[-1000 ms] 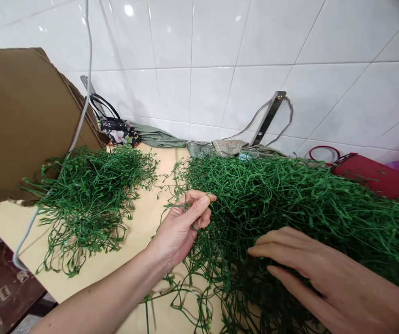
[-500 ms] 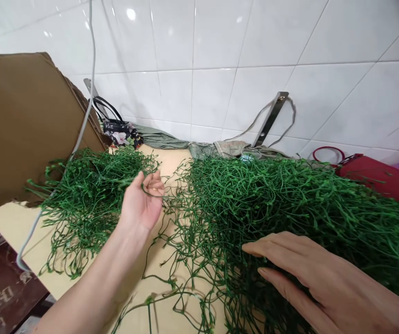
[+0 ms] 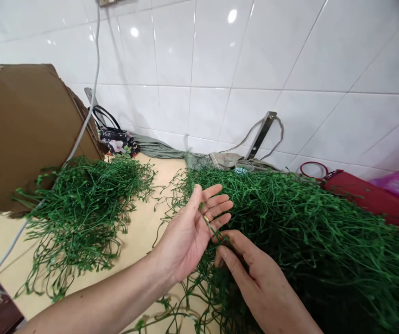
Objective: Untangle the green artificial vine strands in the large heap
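My left hand (image 3: 194, 227) is palm up with its fingers stretched and apart, a ring on one of them. Across its palm and finger bases lies a thin green stem (image 3: 207, 221), which looks like plastic foliage. The thumb and forefinger of my right hand (image 3: 251, 266) are pinched on the lower end of this stem, touching the edge of my left palm. Beneath and behind both hands spreads a large heap of green stems (image 3: 289, 204) with small forked tips. A smaller pile of the same stems (image 3: 81, 208) rests on the left.
A brown cardboard box (image 3: 28, 134) stands at the left, with a white cable (image 3: 93, 88) in front. Along the tiled wall lie a floral bag (image 3: 117, 141), green cloth (image 3: 157, 147) and a red bag (image 3: 362, 195). A metal bracket (image 3: 262, 134) leans there. Loose stems cross the pale tabletop (image 3: 140, 227).
My left hand has moved right, away from the smaller pile, to over the large heap. My right hand has come in beside it and closed on the stem. The view has shifted slightly.
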The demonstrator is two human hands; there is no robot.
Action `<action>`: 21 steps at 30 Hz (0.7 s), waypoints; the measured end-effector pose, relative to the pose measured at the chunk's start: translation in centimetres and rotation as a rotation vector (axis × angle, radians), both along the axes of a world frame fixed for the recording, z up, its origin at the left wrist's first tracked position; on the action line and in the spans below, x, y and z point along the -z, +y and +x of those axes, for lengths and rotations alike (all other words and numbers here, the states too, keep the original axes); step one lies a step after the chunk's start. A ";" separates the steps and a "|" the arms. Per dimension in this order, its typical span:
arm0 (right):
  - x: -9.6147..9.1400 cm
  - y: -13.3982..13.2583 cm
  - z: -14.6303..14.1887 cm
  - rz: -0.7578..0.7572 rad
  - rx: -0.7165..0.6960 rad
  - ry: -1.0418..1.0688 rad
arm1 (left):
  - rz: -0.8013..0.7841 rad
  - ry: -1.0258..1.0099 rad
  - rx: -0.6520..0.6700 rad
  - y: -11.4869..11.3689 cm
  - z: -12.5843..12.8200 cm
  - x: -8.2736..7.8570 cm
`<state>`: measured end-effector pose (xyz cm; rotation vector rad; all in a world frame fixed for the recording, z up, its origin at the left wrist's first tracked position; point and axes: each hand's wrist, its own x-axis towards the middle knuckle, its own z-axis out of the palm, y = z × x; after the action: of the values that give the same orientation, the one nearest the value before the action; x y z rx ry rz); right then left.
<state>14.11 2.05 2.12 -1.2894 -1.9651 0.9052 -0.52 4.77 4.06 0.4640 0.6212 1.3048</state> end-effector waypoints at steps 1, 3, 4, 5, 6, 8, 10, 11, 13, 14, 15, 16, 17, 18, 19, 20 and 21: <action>-0.3 -0.1 0.1 -0.028 0.015 0.037 | 0.059 0.070 0.027 -0.1 -0.2 0.4; -0.8 -0.2 0.4 -0.072 0.036 0.101 | 0.154 0.259 0.109 -0.3 -0.6 1.2; -1.0 -0.4 0.6 -0.098 0.038 0.120 | 0.188 0.352 0.146 -0.4 -0.8 1.6; -1.1 -0.5 0.8 -0.116 0.042 0.135 | 0.219 0.430 0.174 -0.5 -0.9 1.8; -1.3 -0.7 1.0 -0.123 0.053 0.146 | 0.253 0.487 0.187 -0.6 -1.0 2.1; -1.6 -1.2 1.4 -0.138 0.072 0.158 | 0.317 0.552 0.173 -0.7 -0.9 2.3; -2.0 -1.8 1.8 -0.160 0.065 0.182 | 0.340 0.585 0.169 -0.6 -0.6 2.4; -2.2 -2.0 2.0 -0.178 0.055 0.187 | 0.332 0.595 0.180 -0.5 -0.5 2.4; -2.0 -2.4 2.4 -0.199 0.055 0.193 | 0.311 0.617 0.217 -0.5 -0.4 2.5; -1.6 -2.5 2.5 -0.201 0.066 0.190 | 0.312 0.638 0.230 -0.5 -0.3 2.5; -1.1 -2.6 2.5 -0.201 0.082 0.185 | 0.321 0.666 0.239 -0.6 -0.3 2.5; -0.5 -2.6 2.6 -0.200 0.094 0.181 | 0.338 0.699 0.247 -0.7 -0.3 2.5; 0.2 -2.6 2.5 -0.198 0.106 0.179 | 0.360 0.733 0.254 -0.9 -0.3 2.5; 0.9 -2.5 2.5 -0.192 0.119 0.175 | 0.379 0.759 0.257 -1.0 -0.3 2.5; 1.5 -2.5 2.5 -0.181 0.129 0.167 | 0.390 0.774 0.259 -1.2 -0.3 2.6; 1.9 -2.5 2.5 -0.156 0.139 0.157 | 0.392 0.784 0.258 -1.3 -0.2 2.8; 2.3 -2.4 2.5 -0.121 0.147 0.147 | 0.398 0.799 0.255 -1.4 -0.1 2.9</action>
<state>16.66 -0.39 -0.13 -1.3746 -1.7017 1.0279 -0.65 3.32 1.12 1.3833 0.9189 0.9675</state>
